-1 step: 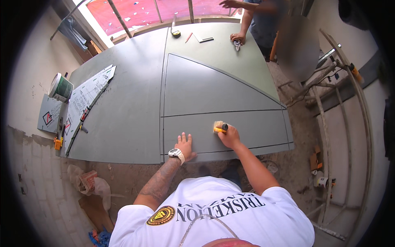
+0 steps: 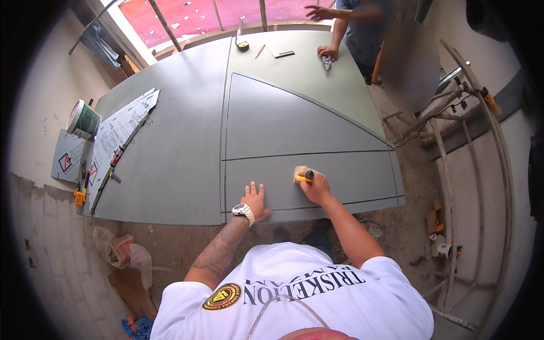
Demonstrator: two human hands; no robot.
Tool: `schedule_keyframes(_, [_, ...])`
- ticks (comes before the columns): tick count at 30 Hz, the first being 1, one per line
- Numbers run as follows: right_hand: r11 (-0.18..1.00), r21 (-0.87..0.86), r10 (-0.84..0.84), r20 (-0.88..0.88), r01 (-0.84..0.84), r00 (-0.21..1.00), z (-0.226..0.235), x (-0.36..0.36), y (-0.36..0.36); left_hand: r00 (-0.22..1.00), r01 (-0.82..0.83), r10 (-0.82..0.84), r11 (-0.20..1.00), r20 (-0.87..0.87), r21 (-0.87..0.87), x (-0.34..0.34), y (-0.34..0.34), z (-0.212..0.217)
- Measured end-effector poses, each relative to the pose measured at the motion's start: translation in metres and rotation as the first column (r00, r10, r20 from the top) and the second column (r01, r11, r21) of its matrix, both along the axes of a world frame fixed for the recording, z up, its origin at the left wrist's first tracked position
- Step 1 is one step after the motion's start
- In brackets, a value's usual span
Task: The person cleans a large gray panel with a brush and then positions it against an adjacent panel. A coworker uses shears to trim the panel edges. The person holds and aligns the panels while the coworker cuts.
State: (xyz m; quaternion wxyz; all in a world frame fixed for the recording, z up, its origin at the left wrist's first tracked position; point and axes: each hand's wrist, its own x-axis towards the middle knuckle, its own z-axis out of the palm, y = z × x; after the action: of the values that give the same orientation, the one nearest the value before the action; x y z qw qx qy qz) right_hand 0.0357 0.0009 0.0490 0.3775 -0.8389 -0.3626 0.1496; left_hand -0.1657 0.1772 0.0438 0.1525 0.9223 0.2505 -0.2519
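We clamped our right hand (image 2: 316,187) on the brush (image 2: 301,173), left hand (image 2: 255,199) flat and open on the grey board (image 2: 170,164); even strokes along the seam seemed best.

bare concrete floor (image 2: 187,243), dusty, w/ scraps. pale plastered wall (image 2: 34,119) at 9 o'clock, tiled lower down toward 7. window frame (image 2: 170,28) at 12, red surface behind it, bright daylight coming in. metal scaffold frame (image 2: 453,130) at 3 o'clock. paint bucket (image 2: 84,120) at 10 by the wall. crumpled bag (image 2: 122,252) at 7 on the floor.
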Motion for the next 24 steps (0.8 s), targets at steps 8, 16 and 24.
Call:
schedule_keyframes(8, [0.998,-0.060,0.016,0.000,-0.016,1.000,0.003,-0.001,0.013,1.000,-0.010,0.010,1.000,0.027,0.013,0.004,0.008,-0.001])
schedule_keyframes(16, [0.994,-0.105,0.037,-0.058,-0.043,0.998,0.005,0.004,0.011,1.000,0.026,-0.026,0.997,-0.001,-0.076,0.009,0.018,0.011])
schedule_keyframes(24, [0.996,-0.083,0.037,-0.075,-0.044,0.996,0.014,0.011,0.003,0.072,-0.580,0.241,0.800,0.968,-0.156,-0.021,0.331,0.177])
